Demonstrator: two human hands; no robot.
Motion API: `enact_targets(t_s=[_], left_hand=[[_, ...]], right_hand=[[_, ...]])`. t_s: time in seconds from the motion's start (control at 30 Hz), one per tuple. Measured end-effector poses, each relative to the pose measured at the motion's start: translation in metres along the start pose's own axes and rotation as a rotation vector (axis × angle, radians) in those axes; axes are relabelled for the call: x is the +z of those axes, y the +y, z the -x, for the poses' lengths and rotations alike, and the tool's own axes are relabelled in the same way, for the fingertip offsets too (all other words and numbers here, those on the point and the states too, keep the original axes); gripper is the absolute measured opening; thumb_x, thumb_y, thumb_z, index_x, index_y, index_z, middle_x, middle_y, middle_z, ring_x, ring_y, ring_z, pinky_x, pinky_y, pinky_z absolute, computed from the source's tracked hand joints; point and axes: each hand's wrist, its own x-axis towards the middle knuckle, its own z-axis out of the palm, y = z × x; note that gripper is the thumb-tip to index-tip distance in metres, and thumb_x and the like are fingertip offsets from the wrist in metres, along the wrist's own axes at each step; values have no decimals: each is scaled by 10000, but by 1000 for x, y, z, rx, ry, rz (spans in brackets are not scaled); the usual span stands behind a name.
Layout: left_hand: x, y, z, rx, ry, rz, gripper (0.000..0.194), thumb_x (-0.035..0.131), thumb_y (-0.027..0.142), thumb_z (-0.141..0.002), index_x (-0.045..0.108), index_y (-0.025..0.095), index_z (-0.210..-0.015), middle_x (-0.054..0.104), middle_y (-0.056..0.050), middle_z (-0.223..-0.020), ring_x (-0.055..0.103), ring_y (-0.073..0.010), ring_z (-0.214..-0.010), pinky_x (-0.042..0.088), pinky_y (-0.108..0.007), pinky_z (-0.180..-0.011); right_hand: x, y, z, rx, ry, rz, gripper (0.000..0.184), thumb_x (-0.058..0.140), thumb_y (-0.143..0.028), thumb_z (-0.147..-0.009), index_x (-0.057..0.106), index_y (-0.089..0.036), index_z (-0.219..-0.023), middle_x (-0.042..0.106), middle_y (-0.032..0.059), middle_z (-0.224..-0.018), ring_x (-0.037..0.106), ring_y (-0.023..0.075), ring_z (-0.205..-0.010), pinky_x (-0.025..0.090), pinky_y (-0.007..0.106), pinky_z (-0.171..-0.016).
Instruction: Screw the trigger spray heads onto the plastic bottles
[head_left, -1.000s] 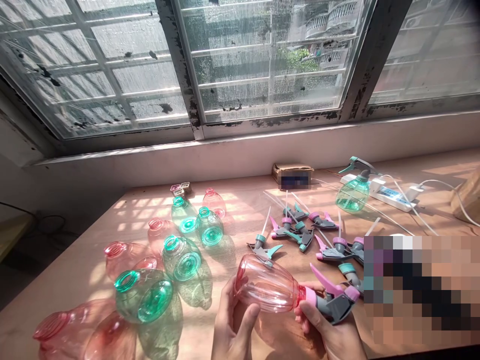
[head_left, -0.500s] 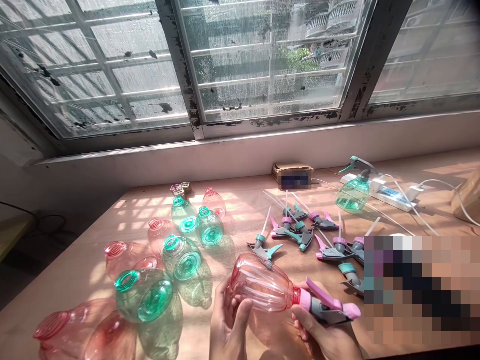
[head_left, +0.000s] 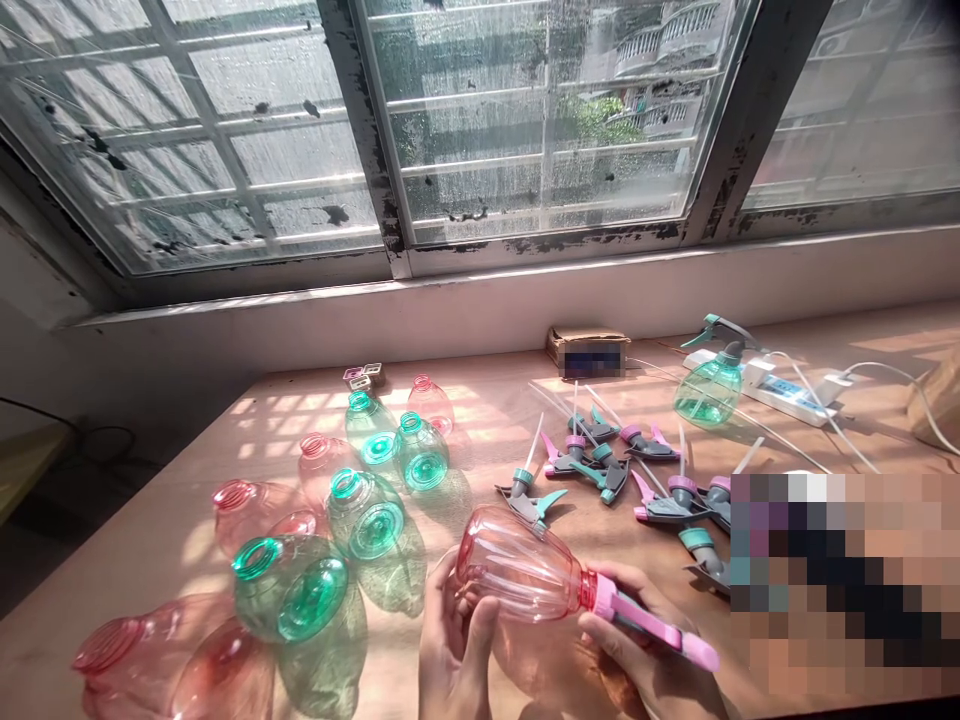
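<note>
A clear pink spray bottle [head_left: 517,565] lies sideways between my hands, just above the table. My left hand [head_left: 461,635] is wrapped round its base end. My right hand [head_left: 637,635] grips the pink collar of the spray head [head_left: 652,620], which sits on the bottle's neck with its pink trigger turned toward me. Behind the bottle, a loose grey and green spray head [head_left: 529,495] with a straw rests on the table. To the left stand several open bottles, among them a green one [head_left: 289,590] and a pink one [head_left: 176,660].
Several more loose spray heads [head_left: 600,465] with straws lie at the right. Beyond them are a finished green spray bottle [head_left: 709,390], a white power strip [head_left: 787,390] with cables, and a small cardboard box [head_left: 589,340]. A blurred patch covers the right edge.
The spray head has turned about the bottle's neck, so its trigger now faces me rather than upward. My right hand's fingers have shifted round it; my left hand keeps its hold.
</note>
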Motion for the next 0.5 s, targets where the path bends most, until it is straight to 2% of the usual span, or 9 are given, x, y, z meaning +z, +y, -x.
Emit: enact_targets(t_s=[0.1, 0.2, 0.3, 0.37, 0.5], left_hand=[[0, 2, 1, -9, 21, -29, 814, 812, 699, -810, 564, 242, -1437, 764, -85, -1265, 706, -249, -1143, 543, -306, -952], [0, 5, 2, -10, 44, -27, 831, 823, 706, -792, 574, 249, -1440, 768, -83, -1274, 715, -249, -1133, 550, -307, -944], [0, 7, 2, -14, 30, -11, 801, 830, 679, -807, 579, 255, -1439, 774, -74, -1262, 725, -226, -1086, 561, -294, -929], [0, 8, 2, -19, 17, 8, 770, 833, 649, -827, 584, 255, -1441, 768, -80, -1292, 725, -232, -1130, 569, -282, -916], [0, 8, 2, -11, 19, 9, 766, 836, 630, -834, 588, 251, -1451, 754, -102, -1351, 714, -262, -1219, 580, -289, -928]], right_hand=[[-2, -5, -1, -80, 8, 1, 311, 902, -485, -769, 879, -296, -1015, 877, 64, -1013, 829, 334, -924, 693, 338, -781], [-2, -8, -1, -164, 19, 4, 238, 890, -422, -796, 888, -328, -1014, 868, 58, -1101, 818, 334, -1023, 681, 356, -886], [-1, -6, 0, -194, 18, -22, 192, 838, -441, -862, 880, -348, -1026, 860, 55, -1117, 810, 331, -1061, 668, 360, -924], [-1, -4, 1, -221, 33, -50, 193, 809, -479, -889, 871, -351, -1019, 851, 55, -1133, 805, 340, -1081, 665, 370, -931], [-1, -1, 1, -199, 86, 13, 228, 851, -487, -849, 844, -337, -1020, 859, 44, -1080, 815, 322, -984, 667, 352, -872]])
